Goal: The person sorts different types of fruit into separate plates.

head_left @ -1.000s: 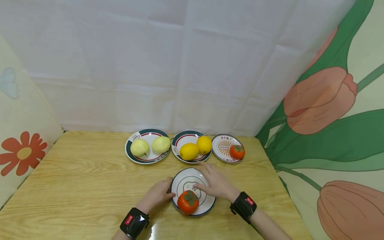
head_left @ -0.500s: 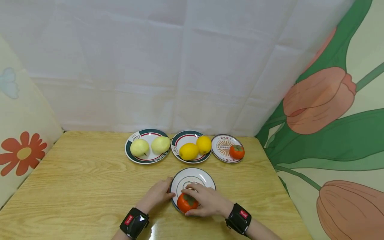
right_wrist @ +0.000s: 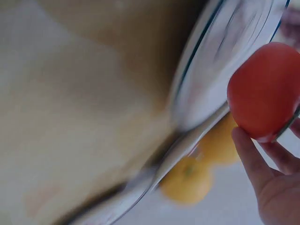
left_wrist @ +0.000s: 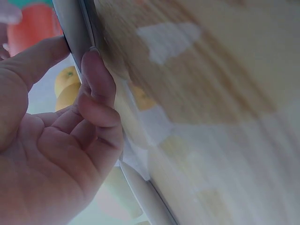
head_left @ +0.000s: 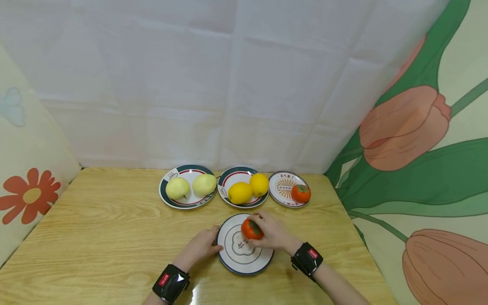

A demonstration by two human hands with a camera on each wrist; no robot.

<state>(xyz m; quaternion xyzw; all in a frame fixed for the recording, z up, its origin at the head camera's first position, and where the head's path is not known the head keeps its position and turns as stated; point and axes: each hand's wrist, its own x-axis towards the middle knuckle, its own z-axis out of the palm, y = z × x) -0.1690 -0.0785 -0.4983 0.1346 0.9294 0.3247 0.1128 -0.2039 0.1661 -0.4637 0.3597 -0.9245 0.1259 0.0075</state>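
Observation:
In the head view my left hand (head_left: 202,245) pinches the left rim of a white plate (head_left: 232,262) with a dark blue edge. The left wrist view has the thumb on the plate's upper side and the curled fingers beneath its rim (left_wrist: 75,28). My right hand (head_left: 275,233) grips an orange-red persimmon (head_left: 250,230) over the plate's upper right part. Its green leafy cap faces up. Seen from the right wrist, the fingers (right_wrist: 253,159) press the side of the persimmon (right_wrist: 262,89), with the plate (right_wrist: 211,70) behind it.
Behind the hands, a row of plates lines the wooden table (head_left: 114,228). The left plate (head_left: 194,171) bears two pale green fruits (head_left: 177,187), the middle plate (head_left: 232,173) two yellow lemons (head_left: 240,192). Another persimmon (head_left: 301,193) sits on the small right plate (head_left: 280,182). A white cloth (head_left: 183,106) hangs behind.
The right hand came down to the persimmon at the plate's near side, took hold of it and moved it away from the body, to the upper right. The left hand stays at the rim.

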